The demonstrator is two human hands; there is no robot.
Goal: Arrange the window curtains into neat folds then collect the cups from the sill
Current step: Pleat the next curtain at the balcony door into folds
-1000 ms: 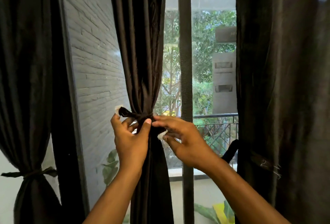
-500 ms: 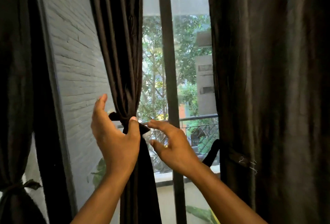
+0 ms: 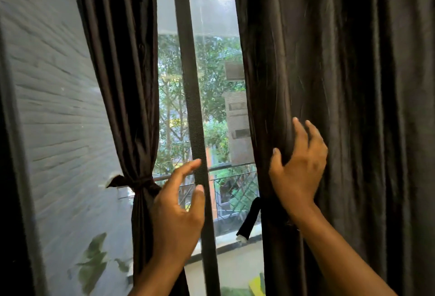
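Now two hands: left (image 3: pixel 175 211) open, right (image 3: pixel 297 163) gripping one of two curtains (image 3: pixel 341 83).

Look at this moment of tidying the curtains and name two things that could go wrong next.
1. The right hand grips only the edge of the loose right curtain; folds gathered from there may bunch unevenly.
2. That curtain's tie strap hangs undone beside it, so gathered folds could fall open unless the free left hand reaches it.
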